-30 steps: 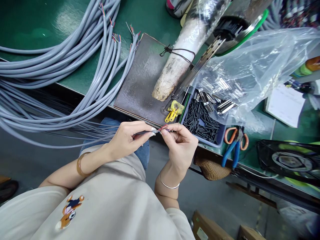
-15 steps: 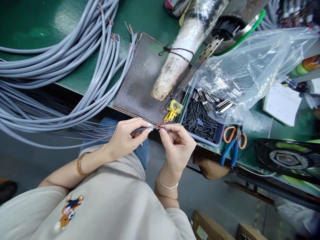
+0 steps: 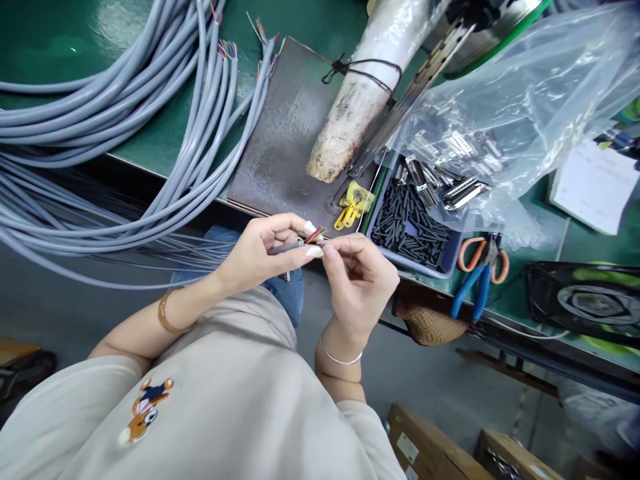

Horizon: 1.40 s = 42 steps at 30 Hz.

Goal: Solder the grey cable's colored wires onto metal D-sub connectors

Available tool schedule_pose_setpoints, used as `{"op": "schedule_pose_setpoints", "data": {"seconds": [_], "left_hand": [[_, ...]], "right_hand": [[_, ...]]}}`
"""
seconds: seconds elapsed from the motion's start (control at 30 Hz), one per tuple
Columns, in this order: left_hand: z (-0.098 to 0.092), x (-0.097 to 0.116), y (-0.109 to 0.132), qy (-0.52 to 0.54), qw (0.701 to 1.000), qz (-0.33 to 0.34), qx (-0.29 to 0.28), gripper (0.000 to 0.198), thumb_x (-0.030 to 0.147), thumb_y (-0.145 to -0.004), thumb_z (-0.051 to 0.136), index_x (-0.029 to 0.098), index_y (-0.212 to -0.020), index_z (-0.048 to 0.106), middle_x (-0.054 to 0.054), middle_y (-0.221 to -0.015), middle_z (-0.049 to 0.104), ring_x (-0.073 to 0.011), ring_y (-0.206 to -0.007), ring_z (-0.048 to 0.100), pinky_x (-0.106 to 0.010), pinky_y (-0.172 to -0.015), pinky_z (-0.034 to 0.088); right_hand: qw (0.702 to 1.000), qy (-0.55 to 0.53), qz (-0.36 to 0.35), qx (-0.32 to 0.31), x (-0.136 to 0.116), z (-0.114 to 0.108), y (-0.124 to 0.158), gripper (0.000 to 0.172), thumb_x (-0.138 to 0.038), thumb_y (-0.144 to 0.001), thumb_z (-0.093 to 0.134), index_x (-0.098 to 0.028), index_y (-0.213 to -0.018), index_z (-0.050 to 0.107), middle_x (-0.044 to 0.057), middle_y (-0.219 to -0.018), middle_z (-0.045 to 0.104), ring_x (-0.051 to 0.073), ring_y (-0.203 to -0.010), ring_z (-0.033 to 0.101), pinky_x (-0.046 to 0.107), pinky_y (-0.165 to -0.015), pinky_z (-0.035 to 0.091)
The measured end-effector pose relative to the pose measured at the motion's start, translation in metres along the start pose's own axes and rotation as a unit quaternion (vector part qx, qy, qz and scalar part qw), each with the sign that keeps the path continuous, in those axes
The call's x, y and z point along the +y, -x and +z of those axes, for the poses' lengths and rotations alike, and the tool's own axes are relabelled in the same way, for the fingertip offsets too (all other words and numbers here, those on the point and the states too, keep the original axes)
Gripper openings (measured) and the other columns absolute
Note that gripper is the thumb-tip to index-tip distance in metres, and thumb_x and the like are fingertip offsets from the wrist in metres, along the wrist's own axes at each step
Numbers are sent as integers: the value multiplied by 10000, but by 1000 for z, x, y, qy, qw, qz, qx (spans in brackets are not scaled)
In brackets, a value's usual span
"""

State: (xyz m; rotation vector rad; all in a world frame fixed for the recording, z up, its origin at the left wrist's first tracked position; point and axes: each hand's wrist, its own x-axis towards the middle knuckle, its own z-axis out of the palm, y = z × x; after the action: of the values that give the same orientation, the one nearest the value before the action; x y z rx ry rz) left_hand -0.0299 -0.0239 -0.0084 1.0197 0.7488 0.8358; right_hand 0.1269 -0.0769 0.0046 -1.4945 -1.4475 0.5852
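Note:
Near the bench's front edge, my left hand [image 3: 270,250] is closed on a grey cable [image 3: 287,247] just behind its stripped end. Thin coloured wires [image 3: 316,235], red and green among them, fan out past the thumb. My right hand [image 3: 360,277] meets it from the right, thumb and forefinger pinched at the wire ends; a thin strand seems to be between them, though the fingertips partly hide it. Just beyond the hands lies a small yellow-handled tool [image 3: 351,212] on the dark board [image 3: 280,133].
Bundled grey cables [image 3: 125,120] cover the left. A blue bin [image 3: 447,267] of short black tubes and metal connectors stands right, under a clear plastic bag [image 3: 540,107]. Pliers [image 3: 477,273] hang over the bench edge beside a black fan [image 3: 585,300]. A wrapped white roll [image 3: 345,120] rests behind.
The coloured wires now spread upward beside my left thumb, where before a red one pointed right. My right hand stays pinched at the wire ends. The view has shifted slightly.

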Motion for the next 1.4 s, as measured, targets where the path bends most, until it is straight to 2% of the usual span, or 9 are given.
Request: {"op": "schedule_pose_setpoints", "data": {"seconds": [0.17,0.33,0.47,0.67,0.87,1.13,1.2,1.3,1.4], "left_hand": [[1,1,-2,-62,995,75,15,216,355,-893,725,144,-902,684,-9,-746,671,-61,-511,539,-167,-445,446],[0,-3,-1,-213,953,211,39,73,215,-906,690,144,-887,688,-21,-814,700,-72,-606,573,-183,-551,463],[-1,4,2,-231,953,194,24,99,234,-915,675,149,-865,664,-17,-766,660,-89,-628,558,-202,-579,458],[-17,15,1,-72,986,129,79,208,312,-874,753,182,-834,595,10,-739,592,-61,-552,477,-182,-509,423],[-8,15,-1,-119,987,102,27,227,276,-804,782,163,-760,591,6,-721,576,-68,-593,506,-176,-540,467],[-7,19,2,-47,996,17,-73,173,220,-788,751,163,-735,598,27,-607,549,-62,-518,481,-179,-472,411],[-14,21,2,-25,998,7,-52,221,263,-761,779,170,-710,584,27,-593,539,-62,-493,450,-188,-444,378],[-25,20,2,6,999,27,38,304,323,-738,805,189,-683,537,55,-560,457,-33,-427,294,-185,-380,233],[-23,16,1,1,997,47,54,326,350,-749,818,190,-712,537,50,-604,472,-27,-441,278,-185,-384,233]], "right_hand": [[986,126,-113,2,-5,-2,-2,99,-176,-970,628,-227,-888,649,-24,-793,651,80,-627,517,243,-600,407],[987,138,-83,-26,-2,-4,-4,160,-240,-1015,554,-228,-863,605,-18,-778,629,96,-631,529,260,-610,409],[996,67,-41,-40,-4,-5,-4,193,-292,-1010,575,-226,-832,610,-35,-720,583,86,-569,473,252,-557,382],[984,-100,-13,147,-6,-18,-9,247,-339,-1003,583,-235,-785,630,-58,-609,496,86,-474,397,249,-458,277],[994,34,5,-106,-12,-16,-12,180,-371,-958,667,-209,-891,709,-45,-673,629,72,-505,416,254,-527,355],[984,-6,-28,-175,-17,-16,-9,299,-273,-1004,568,-209,-713,599,-41,-628,563,77,-533,459,252,-536,357],[992,-60,-34,-109,-16,-23,-8,350,-320,-1001,562,-224,-664,560,-37,-575,513,100,-498,449,275,-500,340],[987,-96,-78,100,-17,-34,-8,397,-393,-984,581,-250,-619,519,-43,-505,413,120,-426,372,300,-444,268],[994,-22,-66,81,-20,-35,-9,312,-381,-981,617,-247,-700,619,-27,-574,536,119,-478,452,298,-477,296]]}}
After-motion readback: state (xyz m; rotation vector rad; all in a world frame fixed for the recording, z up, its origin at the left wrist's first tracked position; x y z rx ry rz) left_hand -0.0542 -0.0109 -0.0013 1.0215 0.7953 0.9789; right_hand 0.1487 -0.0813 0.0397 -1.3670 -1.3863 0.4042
